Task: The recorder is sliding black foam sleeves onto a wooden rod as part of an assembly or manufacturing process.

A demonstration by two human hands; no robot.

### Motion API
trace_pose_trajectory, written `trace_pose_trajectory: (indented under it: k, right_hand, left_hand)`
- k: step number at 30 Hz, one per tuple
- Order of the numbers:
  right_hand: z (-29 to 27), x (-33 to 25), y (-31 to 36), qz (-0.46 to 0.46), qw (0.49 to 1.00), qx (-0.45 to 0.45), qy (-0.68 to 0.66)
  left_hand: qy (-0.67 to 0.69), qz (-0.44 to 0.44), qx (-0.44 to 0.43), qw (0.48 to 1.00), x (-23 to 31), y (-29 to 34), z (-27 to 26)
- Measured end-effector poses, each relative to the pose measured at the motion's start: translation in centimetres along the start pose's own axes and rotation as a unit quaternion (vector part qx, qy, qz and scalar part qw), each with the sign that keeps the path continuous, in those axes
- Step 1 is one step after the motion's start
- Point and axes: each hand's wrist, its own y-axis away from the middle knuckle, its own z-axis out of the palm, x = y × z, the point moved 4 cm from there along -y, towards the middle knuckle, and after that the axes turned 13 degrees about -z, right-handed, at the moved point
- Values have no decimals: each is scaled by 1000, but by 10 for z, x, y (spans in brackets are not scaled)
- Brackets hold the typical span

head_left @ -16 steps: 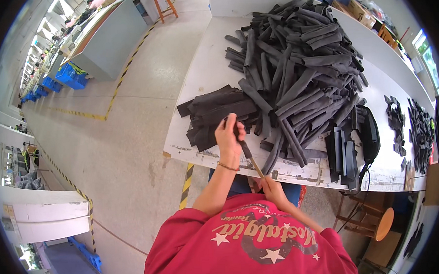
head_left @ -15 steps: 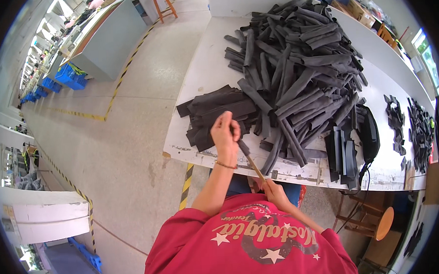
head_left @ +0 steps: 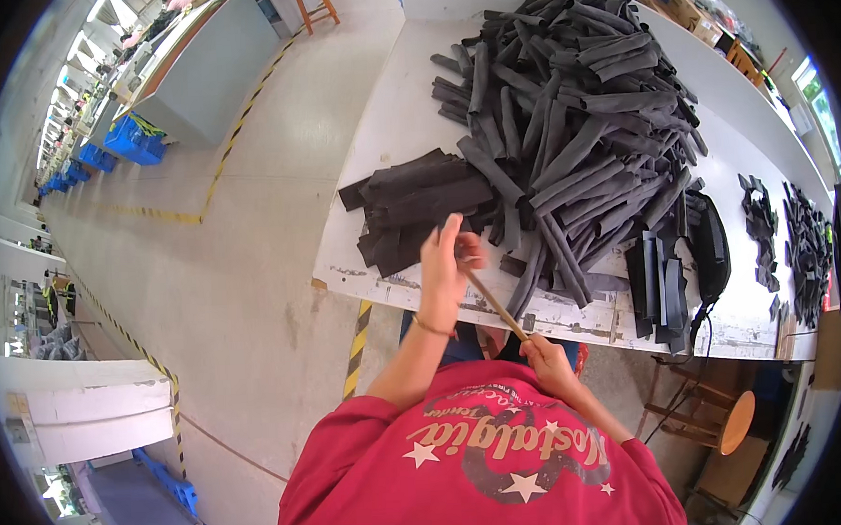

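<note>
My right hand (head_left: 549, 358) grips the lower end of a thin wooden stick (head_left: 495, 302) close to my body. At the stick's upper end my left hand (head_left: 447, 269) is curled, thumb pointing up, with the fingers slightly blurred. A bit of dark fabric tube shows between its thumb and fingers, mostly hidden by the hand. Just beyond lies a low stack of flat dark fabric pieces (head_left: 418, 195) on the white table (head_left: 369, 147). A big heap of dark grey fabric tubes (head_left: 574, 115) fills the table's middle.
Right of the heap lie folded dark strips (head_left: 658, 285) and a black padded piece (head_left: 709, 250) with a cord. Smaller dark scraps (head_left: 760, 234) lie farther right. A wooden stool (head_left: 735, 422) stands below the table, and blue crates (head_left: 136, 142) line the far left.
Both hands have moved slightly right, the right one also lower. The dark fabric tube, earlier visible on the stick below my left hand, is now mostly inside that hand, and more bare stick shows.
</note>
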Motion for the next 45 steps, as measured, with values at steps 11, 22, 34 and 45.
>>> trace_pose_trajectory:
  k: [11, 22, 34, 45]
  right_hand:
    - [-64, -18, 41, 111, 990, -66, -53]
    - [-3, -67, -121, -223, 974, 16, -24]
    - [-81, -126, -90, -75, 963, 128, -225]
    - [-76, -93, -122, -97, 938, 207, -259]
  left_hand:
    - [185, 116, -32, 975, 98, -59, -30]
    - [197, -174, -129, 956, -21, -48, -8]
    - [-38, 141, -164, 976, 32, -12, 47]
    - [-218, 106, -254, 936, -14, 12, 64]
